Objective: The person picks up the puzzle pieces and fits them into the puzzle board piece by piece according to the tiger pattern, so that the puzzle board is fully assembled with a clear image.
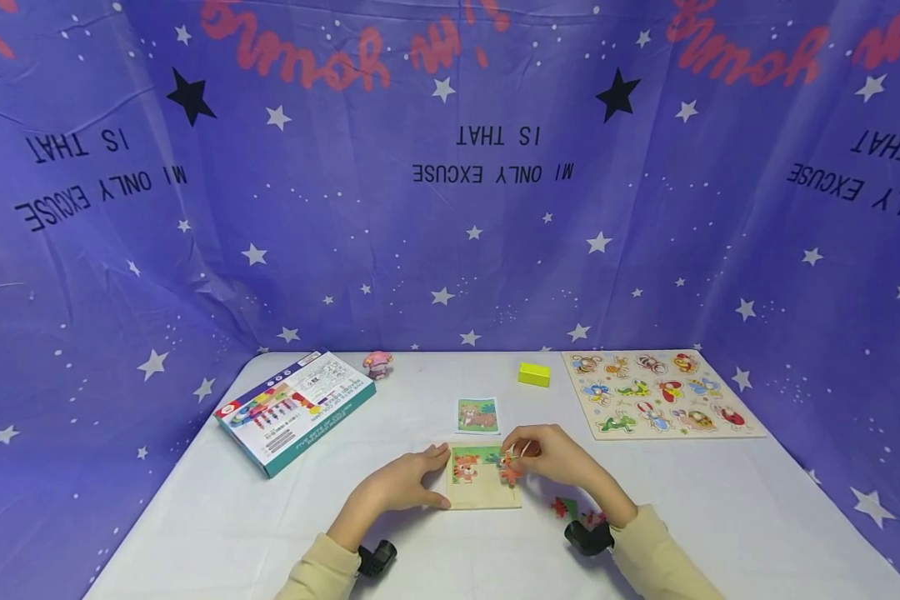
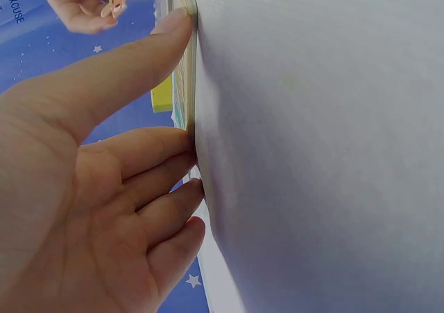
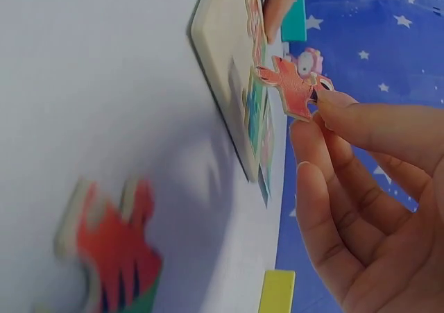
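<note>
A wooden puzzle board [image 1: 483, 497] lies flat on the table, with pieces showing an orange animal's face [image 1: 465, 468] and green background along its far part. My left hand [image 1: 399, 485] touches the board's left edge with thumb and fingertips, the fingers fairly straight. Over the board's right side, my right hand [image 1: 553, 454] pinches an orange-red jigsaw puzzle piece [image 3: 295, 91] between thumb and fingers. In the right wrist view, this piece is raised above the board and tilted. Loose puzzle pieces [image 1: 565, 507] lie right of the board, partly hidden by the right forearm.
Just beyond the board lies a picture card [image 1: 477, 415]. A yellow block [image 1: 534, 375] and a pink figurine [image 1: 377, 364] stand farther back. A flat box [image 1: 296, 408] is at the left, and a large insect puzzle board [image 1: 660, 396] at the right.
</note>
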`<move>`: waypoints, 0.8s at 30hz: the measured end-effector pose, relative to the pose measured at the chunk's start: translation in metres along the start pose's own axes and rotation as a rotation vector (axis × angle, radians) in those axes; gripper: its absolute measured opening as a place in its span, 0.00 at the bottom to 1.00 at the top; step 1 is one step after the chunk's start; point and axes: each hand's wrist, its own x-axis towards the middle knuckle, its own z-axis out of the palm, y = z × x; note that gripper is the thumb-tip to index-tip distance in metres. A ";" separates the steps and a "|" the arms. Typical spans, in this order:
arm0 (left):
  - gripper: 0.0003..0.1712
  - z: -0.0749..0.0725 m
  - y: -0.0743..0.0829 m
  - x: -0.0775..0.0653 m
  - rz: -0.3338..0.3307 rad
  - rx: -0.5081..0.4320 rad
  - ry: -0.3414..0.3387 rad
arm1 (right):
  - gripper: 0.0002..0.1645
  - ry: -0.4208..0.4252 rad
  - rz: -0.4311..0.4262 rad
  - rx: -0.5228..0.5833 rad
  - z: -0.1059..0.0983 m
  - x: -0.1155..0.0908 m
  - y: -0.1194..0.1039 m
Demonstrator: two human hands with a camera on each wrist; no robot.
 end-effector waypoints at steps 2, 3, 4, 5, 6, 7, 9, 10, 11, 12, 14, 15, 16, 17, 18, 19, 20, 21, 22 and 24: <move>0.49 0.000 0.000 0.000 -0.003 0.000 -0.001 | 0.10 -0.008 0.000 0.007 0.004 0.004 -0.002; 0.49 0.000 -0.001 0.000 -0.004 0.001 -0.001 | 0.10 -0.013 -0.002 0.007 0.006 0.006 -0.003; 0.49 0.000 -0.001 0.000 -0.004 0.001 -0.002 | 0.10 -0.018 -0.006 0.010 0.008 0.008 -0.004; 0.49 0.000 -0.001 0.000 -0.003 0.003 -0.002 | 0.10 -0.024 -0.006 0.012 0.010 0.010 -0.006; 0.48 0.000 -0.001 0.000 -0.001 0.005 -0.003 | 0.10 -0.028 -0.007 0.013 0.012 0.012 -0.007; 0.48 0.000 -0.001 0.000 0.000 0.005 -0.004 | 0.10 -0.032 -0.004 0.012 0.014 0.014 -0.007; 0.48 -0.001 0.000 0.000 0.002 0.009 -0.006 | 0.10 -0.037 0.000 0.014 0.018 0.018 -0.009; 0.48 -0.001 0.000 0.000 0.002 0.010 -0.007 | 0.10 -0.037 0.003 0.017 0.019 0.020 -0.010; 0.48 -0.001 0.000 0.000 0.002 0.011 -0.009 | 0.10 -0.035 0.004 0.014 0.021 0.022 -0.011; 0.48 -0.002 0.000 0.001 0.001 0.010 -0.009 | 0.11 -0.031 0.003 0.010 0.023 0.023 -0.012; 0.48 -0.002 0.001 0.001 -0.001 0.014 -0.010 | 0.10 -0.024 0.005 0.003 0.025 0.026 -0.013; 0.48 -0.002 0.001 0.001 -0.002 0.016 -0.011 | 0.10 -0.019 0.007 -0.003 0.026 0.028 -0.014; 0.48 -0.002 0.001 0.001 -0.002 0.018 -0.010 | 0.10 -0.014 0.012 -0.010 0.027 0.029 -0.014; 0.48 -0.002 0.000 0.001 -0.001 0.020 -0.010 | 0.10 -0.010 0.016 -0.020 0.028 0.030 -0.015; 0.48 -0.002 0.000 0.001 -0.001 0.022 -0.009 | 0.10 -0.008 0.026 -0.024 0.029 0.031 -0.016; 0.48 -0.002 0.000 0.001 0.000 0.023 -0.008 | 0.09 -0.008 0.035 -0.027 0.030 0.032 -0.016; 0.48 -0.002 0.000 0.001 -0.001 0.024 -0.009 | 0.09 -0.008 0.043 -0.031 0.031 0.032 -0.016; 0.48 -0.002 0.000 0.001 -0.001 0.023 -0.009 | 0.09 -0.008 0.048 -0.038 0.031 0.033 -0.016; 0.48 -0.001 0.000 0.001 -0.002 0.023 -0.009 | 0.08 -0.009 0.054 -0.040 0.032 0.034 -0.017; 0.48 -0.001 0.000 0.001 -0.003 0.021 -0.008 | 0.08 -0.011 0.066 -0.040 0.034 0.035 -0.016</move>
